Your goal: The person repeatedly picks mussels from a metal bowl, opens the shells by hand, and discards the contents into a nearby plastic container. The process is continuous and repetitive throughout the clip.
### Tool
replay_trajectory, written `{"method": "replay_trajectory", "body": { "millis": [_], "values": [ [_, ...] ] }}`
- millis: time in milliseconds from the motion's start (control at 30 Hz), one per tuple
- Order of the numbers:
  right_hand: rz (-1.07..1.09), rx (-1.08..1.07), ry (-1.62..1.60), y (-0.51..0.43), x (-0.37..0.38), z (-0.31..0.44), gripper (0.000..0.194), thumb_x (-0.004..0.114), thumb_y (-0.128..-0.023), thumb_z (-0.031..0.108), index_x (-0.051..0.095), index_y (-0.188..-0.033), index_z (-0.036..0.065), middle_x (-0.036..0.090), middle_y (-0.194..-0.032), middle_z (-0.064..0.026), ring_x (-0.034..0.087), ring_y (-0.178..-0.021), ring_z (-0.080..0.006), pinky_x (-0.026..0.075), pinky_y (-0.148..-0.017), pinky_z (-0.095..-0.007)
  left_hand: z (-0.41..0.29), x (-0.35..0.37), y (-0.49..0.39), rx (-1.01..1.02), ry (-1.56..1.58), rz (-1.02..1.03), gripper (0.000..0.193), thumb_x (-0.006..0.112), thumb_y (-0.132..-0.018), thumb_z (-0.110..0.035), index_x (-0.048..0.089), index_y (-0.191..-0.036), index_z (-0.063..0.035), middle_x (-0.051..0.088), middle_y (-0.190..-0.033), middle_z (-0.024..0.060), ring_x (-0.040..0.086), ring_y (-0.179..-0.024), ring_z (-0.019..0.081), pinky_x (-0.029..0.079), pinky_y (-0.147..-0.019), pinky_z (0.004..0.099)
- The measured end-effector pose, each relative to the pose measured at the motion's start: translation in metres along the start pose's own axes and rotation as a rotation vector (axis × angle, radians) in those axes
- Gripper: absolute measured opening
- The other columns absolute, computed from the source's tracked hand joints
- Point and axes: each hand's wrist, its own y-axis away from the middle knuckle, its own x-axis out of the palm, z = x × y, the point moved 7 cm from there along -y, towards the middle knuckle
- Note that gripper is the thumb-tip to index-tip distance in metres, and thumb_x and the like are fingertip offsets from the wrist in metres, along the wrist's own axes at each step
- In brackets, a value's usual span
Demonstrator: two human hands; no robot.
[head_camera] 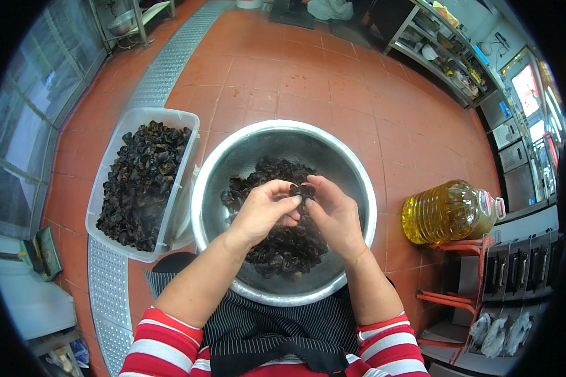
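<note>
Between my two hands, above a large metal basin point(358, 160), is a small dark piece of wood ear fungus point(303, 190). My left hand point(269, 207) pinches it from the left between thumb and fingers. From the right, my right hand point(332, 209) grips the same piece with thumb and forefinger. Below them a heap of black wood ear fungus point(287, 257) lies in the bottom of the basin, partly hidden by my hands. To the left, a translucent plastic tub point(90, 207) is filled with more dark wood ear fungus point(144, 184).
Red tiles point(283, 85) cover the floor, crossed at the left by a studded metal drain cover point(169, 70). Large oil bottles point(438, 212) stand at the right beside a red metal frame point(471, 292). Steel shelving point(433, 66) is at the back right. A green dustpan point(47, 252) is at the left.
</note>
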Motion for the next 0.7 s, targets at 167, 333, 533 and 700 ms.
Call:
{"method": "replay_trajectory", "body": {
  "millis": [167, 333, 533, 700],
  "values": [
    [0.004, 0.233, -0.172, 0.0, -0.004, -0.014, 0.032, 0.054, -0.082, 0.002, 0.049, -0.114, -0.004, 0.061, -0.088, -0.0094, 0.058, -0.076, -0.0101, 0.049, -0.065, -0.0216, 0.001, -0.003, -0.003, 0.045, -0.014, 0.034, 0.017, 0.052, -0.083, -0.004, 0.054, -0.099, 0.0006, 0.057, -0.081, 0.0055, 0.057, -0.067, 0.0095, 0.05, -0.059, 0.0195],
    [0.04, 0.222, -0.147, 0.001, 0.001, -0.014, 0.027, 0.055, -0.082, 0.004, 0.053, -0.108, -0.003, 0.062, -0.085, -0.0077, 0.059, -0.072, -0.0097, 0.048, -0.062, -0.0212, -0.001, 0.0, -0.002, 0.084, -0.003, 0.024, 0.013, 0.054, -0.083, -0.004, 0.055, -0.096, -0.0011, 0.058, -0.079, 0.0045, 0.057, -0.066, 0.0099, 0.05, -0.058, 0.0211],
    [0.004, 0.07, 0.04, 0.001, -0.003, -0.003, 0.015, 0.057, -0.081, 0.003, 0.057, -0.096, -0.002, 0.061, -0.081, -0.0054, 0.058, -0.07, -0.0088, 0.048, -0.06, -0.0214, -0.004, -0.005, -0.002, 0.084, -0.163, -0.001, 0.013, 0.055, -0.083, -0.008, 0.056, -0.094, 0.0002, 0.057, -0.076, 0.0035, 0.056, -0.062, 0.008, 0.048, -0.056, 0.0197],
    [0.03, 0.283, -0.241, 0.001, -0.006, -0.009, 0.014, 0.058, -0.08, 0.003, 0.057, -0.093, -0.002, 0.059, -0.083, -0.0054, 0.057, -0.068, -0.0101, 0.05, -0.059, -0.0215, -0.009, -0.003, 0.0, 0.095, -0.153, 0.021, 0.012, 0.055, -0.083, -0.008, 0.056, -0.091, 0.0009, 0.057, -0.071, 0.0031, 0.056, -0.059, 0.0085, 0.048, -0.053, 0.0196]
  ]
}}
